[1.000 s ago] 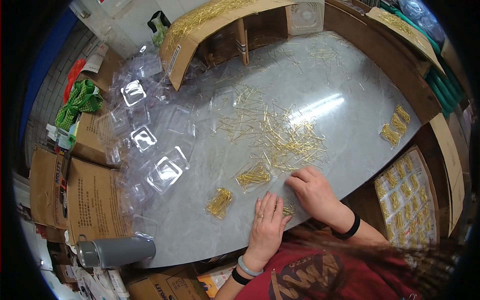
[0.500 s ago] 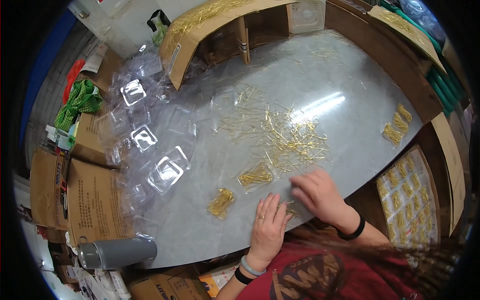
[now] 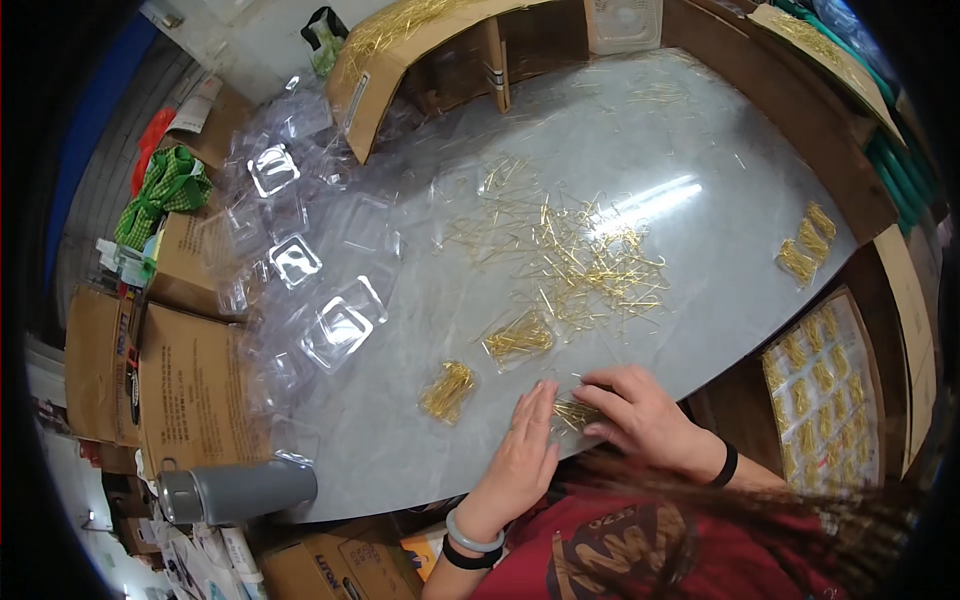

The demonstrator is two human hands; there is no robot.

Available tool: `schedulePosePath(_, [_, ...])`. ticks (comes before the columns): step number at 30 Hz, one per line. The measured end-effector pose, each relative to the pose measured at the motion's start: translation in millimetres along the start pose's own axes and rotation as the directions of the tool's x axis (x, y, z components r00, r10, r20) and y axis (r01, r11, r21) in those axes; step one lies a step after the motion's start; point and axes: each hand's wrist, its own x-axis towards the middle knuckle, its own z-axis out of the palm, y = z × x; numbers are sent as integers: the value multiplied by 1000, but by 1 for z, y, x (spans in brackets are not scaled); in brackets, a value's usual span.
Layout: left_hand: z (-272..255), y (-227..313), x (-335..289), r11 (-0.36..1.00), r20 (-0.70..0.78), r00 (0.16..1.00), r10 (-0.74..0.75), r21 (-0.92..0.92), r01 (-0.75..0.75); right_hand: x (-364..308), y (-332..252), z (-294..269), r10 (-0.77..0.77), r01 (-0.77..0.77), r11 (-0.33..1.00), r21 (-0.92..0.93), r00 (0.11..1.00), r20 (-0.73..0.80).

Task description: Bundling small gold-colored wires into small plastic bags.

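Observation:
Between my hands at the table's near edge lies a small bunch of gold wire hooks (image 3: 571, 413). My left hand (image 3: 518, 445) rests along its left side, fingers stretched out and held together. From the right, my right hand (image 3: 640, 415) curls its fingers over the bunch, hiding part of it. Just beyond are a clear plastic box of gold hooks (image 3: 518, 338) and, further left, another filled box (image 3: 447, 392). A loose heap of gold hooks (image 3: 590, 258) spreads over the grey table (image 3: 400, 460) farther out.
Empty clear plastic boxes (image 3: 335, 330) pile up on the left. A grey bottle (image 3: 245, 492) lies on its side at the near-left edge. Small filled packs (image 3: 808, 245) sit at the right, above a tray of packs (image 3: 822, 395). A cardboard shelf (image 3: 375, 95) borders the back.
My right hand has come down and left onto the bunch of hooks. My left hand has shifted off it to its left side, uncovering more hooks. The whole view has tilted slightly.

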Motion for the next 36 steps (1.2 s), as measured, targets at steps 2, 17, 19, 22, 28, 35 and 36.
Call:
schedulePosePath(2, [3,-5,-2,998,-14,1000,5,59,-4,8,-7,-4,-43,42,998,-45,999,-3])
schedulePosePath(17, [1,0,-10,900,-312,944,-111,371,229,22,-12,-7,13,-4,997,-74,993,115])
schedulePosePath(19, [2,2,-12,890,-323,933,-158,362,276,19,-15,-8,40,-25,994,-108,989,143])
schedulePosePath(22, [1,-1,-11,875,-292,948,-126,418,245,14,-5,-7,-21,36,995,-92,987,158])
schedulePosePath(28, [-4,-3,-1,878,-144,986,-78,460,137,18,9,3,-208,194,976,104,966,154])
schedulePosePath(35, [3,-3,-1,884,-178,983,-50,449,126,-7,-8,6,71,-68,996,63,996,-52])
schedulePosePath(36, [6,-3,2,893,-174,984,-41,435,115,-6,-9,8,54,-52,996,76,998,-25])
